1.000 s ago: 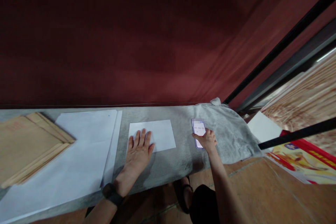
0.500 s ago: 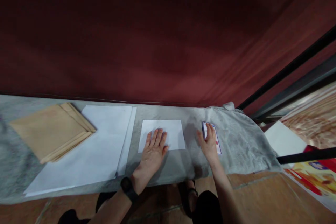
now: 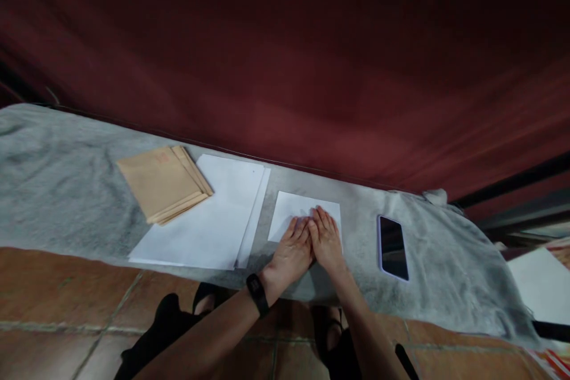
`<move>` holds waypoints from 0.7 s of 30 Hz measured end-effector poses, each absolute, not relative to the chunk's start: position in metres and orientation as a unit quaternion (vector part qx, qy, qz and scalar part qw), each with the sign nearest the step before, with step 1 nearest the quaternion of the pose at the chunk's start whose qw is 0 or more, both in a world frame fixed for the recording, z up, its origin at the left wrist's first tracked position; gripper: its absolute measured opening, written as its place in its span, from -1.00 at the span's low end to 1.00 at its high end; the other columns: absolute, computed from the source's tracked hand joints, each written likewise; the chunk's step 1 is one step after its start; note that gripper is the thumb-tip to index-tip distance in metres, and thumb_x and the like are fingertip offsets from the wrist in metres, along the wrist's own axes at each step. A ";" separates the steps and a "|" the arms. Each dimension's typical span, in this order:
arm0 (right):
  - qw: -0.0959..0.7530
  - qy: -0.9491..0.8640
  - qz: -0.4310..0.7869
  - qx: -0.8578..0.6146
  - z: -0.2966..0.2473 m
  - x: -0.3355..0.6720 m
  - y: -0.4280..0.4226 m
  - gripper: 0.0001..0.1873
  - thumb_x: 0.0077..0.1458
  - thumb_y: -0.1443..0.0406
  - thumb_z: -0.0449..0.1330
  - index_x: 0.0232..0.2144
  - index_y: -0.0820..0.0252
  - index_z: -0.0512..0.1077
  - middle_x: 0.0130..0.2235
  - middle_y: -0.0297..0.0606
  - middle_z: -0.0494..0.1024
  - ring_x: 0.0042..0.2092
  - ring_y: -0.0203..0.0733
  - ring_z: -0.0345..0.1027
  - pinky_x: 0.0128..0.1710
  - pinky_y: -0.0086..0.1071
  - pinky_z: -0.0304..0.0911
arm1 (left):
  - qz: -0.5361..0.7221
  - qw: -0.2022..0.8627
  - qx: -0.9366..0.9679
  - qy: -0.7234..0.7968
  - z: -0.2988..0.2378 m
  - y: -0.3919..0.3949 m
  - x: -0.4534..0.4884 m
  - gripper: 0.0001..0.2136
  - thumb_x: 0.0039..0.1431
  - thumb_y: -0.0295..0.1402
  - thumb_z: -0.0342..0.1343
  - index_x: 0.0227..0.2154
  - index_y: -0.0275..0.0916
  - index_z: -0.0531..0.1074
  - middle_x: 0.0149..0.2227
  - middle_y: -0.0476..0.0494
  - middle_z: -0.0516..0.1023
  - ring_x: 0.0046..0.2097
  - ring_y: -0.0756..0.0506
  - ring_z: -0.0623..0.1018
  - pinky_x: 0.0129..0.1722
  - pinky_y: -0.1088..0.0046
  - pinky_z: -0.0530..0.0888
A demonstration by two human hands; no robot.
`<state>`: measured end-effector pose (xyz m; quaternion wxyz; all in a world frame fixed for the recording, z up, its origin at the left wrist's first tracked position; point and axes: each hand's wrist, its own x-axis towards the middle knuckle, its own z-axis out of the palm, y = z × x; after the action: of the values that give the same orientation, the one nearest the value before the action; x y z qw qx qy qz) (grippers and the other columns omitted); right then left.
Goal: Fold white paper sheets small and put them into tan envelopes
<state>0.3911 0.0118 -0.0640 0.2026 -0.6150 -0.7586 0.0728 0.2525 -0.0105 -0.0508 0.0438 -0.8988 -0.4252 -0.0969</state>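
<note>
A small white sheet of paper [image 3: 285,209], perhaps folded, lies flat on the grey cloth before me. My left hand [image 3: 294,249] presses on its lower middle with fingers stretched out. Right beside it, touching it, my right hand [image 3: 326,237] lies flat on the sheet's right part, fingers extended. Both palms cover much of the paper's lower edge. A phone [image 3: 393,247] with a dark screen and a purple case rests to the right of my right hand, apart from it.
Large white sheets [image 3: 209,231] lie to the left, with a stack of brown envelopes [image 3: 162,181] partly on top. The grey cloth [image 3: 66,190] covers the narrow surface. Behind it hangs a dark red curtain [image 3: 285,71]. Tiled floor [image 3: 53,291] shows in front.
My right hand has left the phone and come onto the paper next to my left hand. The phone's screen is now dark. The view has shifted and tilted.
</note>
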 end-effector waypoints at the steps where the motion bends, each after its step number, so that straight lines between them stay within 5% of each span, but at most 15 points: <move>1: 0.187 -0.762 0.057 -0.618 -0.064 0.395 0.012 -0.38 0.45 0.15 -0.29 0.30 0.36 0.26 0.39 0.00 0.17 0.42 -0.03 -0.03 0.39 0.00 -0.09 | -0.102 0.040 -0.895 -0.432 -0.051 -0.011 0.252 -0.48 0.35 -0.38 -0.11 0.32 -0.48 0.17 0.31 -0.50 0.31 0.37 -0.29 0.28 0.40 -0.09 0.04; 8: 0.123 -0.752 0.000 -0.648 -0.073 0.421 0.008 -0.37 0.43 0.13 -0.24 0.40 0.31 0.05 0.45 -0.02 0.01 0.45 0.03 -0.13 0.38 0.03 -0.10 | -0.131 0.021 -0.876 -0.463 -0.051 -0.012 0.249 -0.47 0.40 -0.27 -0.16 0.32 -0.46 0.18 0.38 -0.45 0.19 0.40 -0.24 0.20 0.41 -0.02 0.01; 14: 0.130 -0.719 -0.003 -0.683 -0.075 0.433 0.007 -0.30 0.42 0.09 -0.32 0.38 0.48 0.04 0.42 0.13 0.06 0.43 0.08 -0.08 0.37 0.03 -0.09 | -0.140 0.016 -0.869 -0.474 -0.052 -0.017 0.243 -0.45 0.41 -0.18 -0.15 0.31 -0.47 0.19 0.37 -0.45 0.20 0.40 -0.25 0.21 0.41 0.02 0.02; 21: 0.203 -0.725 0.037 -0.657 -0.064 0.415 0.007 -0.33 0.43 0.12 -0.32 0.38 0.42 0.06 0.42 0.06 0.08 0.44 -0.02 -0.09 0.37 0.01 -0.03 | -0.173 0.012 -0.863 -0.475 -0.056 -0.008 0.244 -0.45 0.40 -0.27 -0.18 0.36 -0.43 0.10 0.40 -0.38 0.16 0.42 -0.22 0.15 0.41 0.02 0.02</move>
<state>0.4155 0.0069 -0.0638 0.2028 -0.6571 -0.7251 0.0367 0.2439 -0.0076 -0.0558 0.0123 -0.8625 -0.4754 -0.1729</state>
